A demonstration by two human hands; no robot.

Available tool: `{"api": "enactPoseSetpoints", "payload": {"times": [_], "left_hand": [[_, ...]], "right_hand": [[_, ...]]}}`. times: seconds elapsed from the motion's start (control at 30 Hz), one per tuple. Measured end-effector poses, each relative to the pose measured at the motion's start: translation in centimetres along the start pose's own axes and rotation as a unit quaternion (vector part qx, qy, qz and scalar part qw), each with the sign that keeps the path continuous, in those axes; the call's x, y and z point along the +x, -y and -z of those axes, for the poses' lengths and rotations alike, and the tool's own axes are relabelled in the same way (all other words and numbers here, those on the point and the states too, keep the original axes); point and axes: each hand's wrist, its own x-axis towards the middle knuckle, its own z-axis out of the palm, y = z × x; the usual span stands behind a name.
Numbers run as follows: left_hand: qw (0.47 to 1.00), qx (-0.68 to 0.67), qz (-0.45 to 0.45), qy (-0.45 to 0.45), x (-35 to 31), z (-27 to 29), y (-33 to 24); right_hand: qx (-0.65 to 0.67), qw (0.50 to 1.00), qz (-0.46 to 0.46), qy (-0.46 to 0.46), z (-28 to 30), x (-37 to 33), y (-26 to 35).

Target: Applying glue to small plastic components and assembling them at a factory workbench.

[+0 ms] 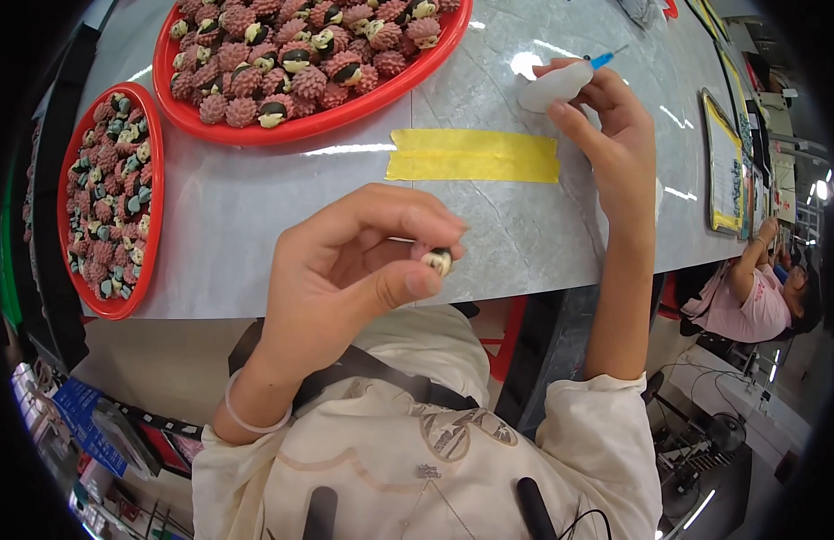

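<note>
My left hand is closed, pinching a small figurine piece between thumb and fingertips, above the near edge of the table. Cream and black show on that piece; my fingers hide the rest. In my right hand is a white squeeze bottle, gripped by the thumb and fingers over the table's right part. Its blue nozzle ends in a thin needle tip pointing up and right, away from the figurine piece.
A large red tray of pink, knobbly figurines with black and cream parts stands at the far left. Left of it, a smaller red tray holds similar pieces with grey-blue parts. Yellow tape crosses the grey table. Another person sits at right.
</note>
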Motion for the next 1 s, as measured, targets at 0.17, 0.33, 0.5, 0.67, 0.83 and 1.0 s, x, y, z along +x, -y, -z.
{"api": "enactPoseSetpoints", "payload": {"times": [0.17, 0.33, 0.5, 0.67, 0.83, 1.0], "left_hand": [[0.997, -0.072, 0.038, -0.012, 0.5, 0.0, 0.7], [0.996, -0.063, 0.042, -0.041, 0.9, 0.6, 0.4], [0.995, -0.093, 0.044, -0.018, 1.2, 0.3, 0.6], [0.997, -0.069, 0.042, -0.018, 1.1, 0.5, 0.6], [0.996, -0.081, 0.036, -0.020, 1.0, 0.5, 0.9], [0.995, -0.090, 0.041, -0.018, 0.9, 0.6, 0.8]], "right_hand": [[0.035, 0.998, 0.031, 0.033, -0.9, -0.2, 0.0], [0.230, 0.973, 0.004, -0.023, -0.1, -3.0, 1.9], [0.190, 0.981, -0.015, -0.021, 1.0, -5.4, 3.0], [0.193, 0.981, -0.006, 0.007, 0.1, -5.6, 3.6], [0.212, 0.977, -0.014, 0.015, -0.5, -5.4, 3.7], [0.205, 0.979, 0.006, 0.007, -1.3, -5.1, 3.7]]}}
